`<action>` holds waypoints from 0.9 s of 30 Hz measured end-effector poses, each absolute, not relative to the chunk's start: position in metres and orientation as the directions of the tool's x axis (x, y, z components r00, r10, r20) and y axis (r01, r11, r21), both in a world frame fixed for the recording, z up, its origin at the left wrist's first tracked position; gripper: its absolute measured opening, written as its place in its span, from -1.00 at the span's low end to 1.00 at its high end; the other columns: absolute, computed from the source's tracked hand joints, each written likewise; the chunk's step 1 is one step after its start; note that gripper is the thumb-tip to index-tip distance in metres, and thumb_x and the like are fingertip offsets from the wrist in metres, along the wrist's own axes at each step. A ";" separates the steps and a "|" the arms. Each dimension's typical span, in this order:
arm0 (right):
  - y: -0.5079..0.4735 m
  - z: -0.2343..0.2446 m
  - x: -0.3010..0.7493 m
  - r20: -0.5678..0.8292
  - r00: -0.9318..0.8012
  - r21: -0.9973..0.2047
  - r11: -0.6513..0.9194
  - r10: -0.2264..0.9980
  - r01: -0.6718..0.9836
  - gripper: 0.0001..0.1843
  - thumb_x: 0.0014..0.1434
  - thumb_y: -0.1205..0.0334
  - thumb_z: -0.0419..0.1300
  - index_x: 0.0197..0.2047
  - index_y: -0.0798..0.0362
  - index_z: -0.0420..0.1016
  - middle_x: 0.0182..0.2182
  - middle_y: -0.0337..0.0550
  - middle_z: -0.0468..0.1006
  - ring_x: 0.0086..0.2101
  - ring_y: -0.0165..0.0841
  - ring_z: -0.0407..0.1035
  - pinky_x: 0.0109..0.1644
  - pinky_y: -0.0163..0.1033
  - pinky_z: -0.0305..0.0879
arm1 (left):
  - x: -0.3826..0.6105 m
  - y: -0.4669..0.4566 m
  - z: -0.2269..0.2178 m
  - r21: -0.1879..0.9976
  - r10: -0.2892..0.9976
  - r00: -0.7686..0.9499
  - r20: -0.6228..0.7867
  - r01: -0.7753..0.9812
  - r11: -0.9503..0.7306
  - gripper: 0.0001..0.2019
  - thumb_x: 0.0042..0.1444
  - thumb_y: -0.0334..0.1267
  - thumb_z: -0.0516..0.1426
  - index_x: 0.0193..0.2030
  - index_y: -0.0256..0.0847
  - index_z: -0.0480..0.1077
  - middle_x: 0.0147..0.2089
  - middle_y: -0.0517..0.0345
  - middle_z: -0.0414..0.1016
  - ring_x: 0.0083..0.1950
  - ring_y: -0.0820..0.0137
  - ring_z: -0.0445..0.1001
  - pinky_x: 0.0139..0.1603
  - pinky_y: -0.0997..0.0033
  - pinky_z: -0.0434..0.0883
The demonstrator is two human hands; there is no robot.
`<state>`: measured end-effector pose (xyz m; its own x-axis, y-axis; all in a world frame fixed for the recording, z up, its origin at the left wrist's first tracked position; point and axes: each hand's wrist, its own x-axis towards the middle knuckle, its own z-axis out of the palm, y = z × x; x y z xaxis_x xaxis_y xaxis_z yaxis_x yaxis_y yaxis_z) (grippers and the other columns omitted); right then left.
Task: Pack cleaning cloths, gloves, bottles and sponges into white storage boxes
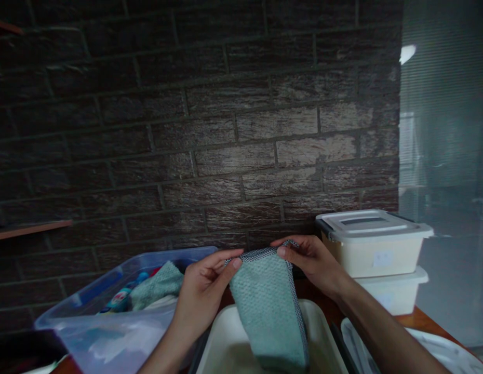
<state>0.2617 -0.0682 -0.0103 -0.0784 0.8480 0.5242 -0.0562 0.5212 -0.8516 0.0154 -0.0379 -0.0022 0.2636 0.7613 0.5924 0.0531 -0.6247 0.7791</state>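
Left hand: closed in a light pinch on the upper left corner of the cloth, thumb in front, forefinger along the top edge; other fingers curled behind and partly hidden; forearm cut off by the lower frame edge.
Right hand: pinching the upper right corner likewise, between thumb and forefinger; hard to make out how the remaining fingers lie; forearm running off at lower right.
Waffle-textured green cloth: hung between both hands, edged in black-and-white checked trim; in front of and above the cream tub, with the lower end close to the bottom of the view; cannot tell whether touching the tub floor.
Cream tub: open-topped, directly below the cloth; near side outside the view.
Clear blue bin: at left, partly covered by the left forearm; holding a second green cloth, a labelled bottle too blurred to read, and a scrap of red.
Lidded boxes: upper one stacked on the lower one, at right; labels illegible.
White oval piece: beyond the right forearm, cropped, hard to identify.
Wooden tabletop: mostly covered.
Backdrop: dark brick wall, ribbed glass panel at right.
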 end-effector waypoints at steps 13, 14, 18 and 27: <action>-0.068 -0.007 0.264 0.616 -0.026 -0.784 0.616 0.787 0.077 -0.76 0.22 0.05 0.35 -0.24 0.07 0.66 -0.37 -0.20 0.58 -0.34 -0.37 0.35 -0.24 -0.26 0.24 | 0.020 -0.039 -0.006 0.790 0.779 0.194 0.596 0.032 -0.612 -0.81 0.16 -0.17 0.31 -0.11 -0.15 0.63 -0.33 0.17 0.65 -0.34 0.48 0.50 -0.33 0.60 0.39; -0.068 -0.007 0.264 0.622 -0.027 -0.778 0.622 0.782 0.086 -0.77 0.21 0.06 0.36 -0.24 0.07 0.66 -0.37 -0.20 0.58 -0.33 -0.37 0.35 -0.24 -0.26 0.24 | 0.020 -0.039 -0.006 0.795 0.783 0.187 0.593 0.018 -0.607 -0.79 0.16 -0.17 0.32 -0.10 -0.15 0.62 -0.32 0.16 0.65 -0.34 0.49 0.50 -0.33 0.60 0.39; -0.069 -0.006 0.267 0.620 -0.046 -0.780 0.621 0.784 0.080 -0.78 0.18 0.09 0.40 -0.21 0.07 0.64 -0.35 -0.20 0.58 -0.32 -0.38 0.38 -0.22 -0.27 0.28 | 0.021 -0.041 -0.006 0.810 0.795 0.196 0.574 0.008 -0.587 -0.74 0.15 -0.15 0.32 -0.04 -0.15 0.60 -0.33 0.16 0.64 -0.39 0.51 0.46 -0.40 0.61 0.35; -0.098 0.003 0.253 0.609 -0.355 -0.590 0.704 0.709 0.395 -0.59 0.19 0.06 0.40 0.09 -0.06 0.57 -0.08 -0.23 0.64 -0.14 -0.36 0.49 -0.06 -0.29 0.35 | 0.027 -0.057 -0.013 0.757 0.734 0.376 0.566 0.116 -0.643 -0.82 0.19 -0.17 0.29 -0.11 -0.12 0.64 -0.33 0.18 0.65 -0.38 0.46 0.49 -0.41 0.58 0.35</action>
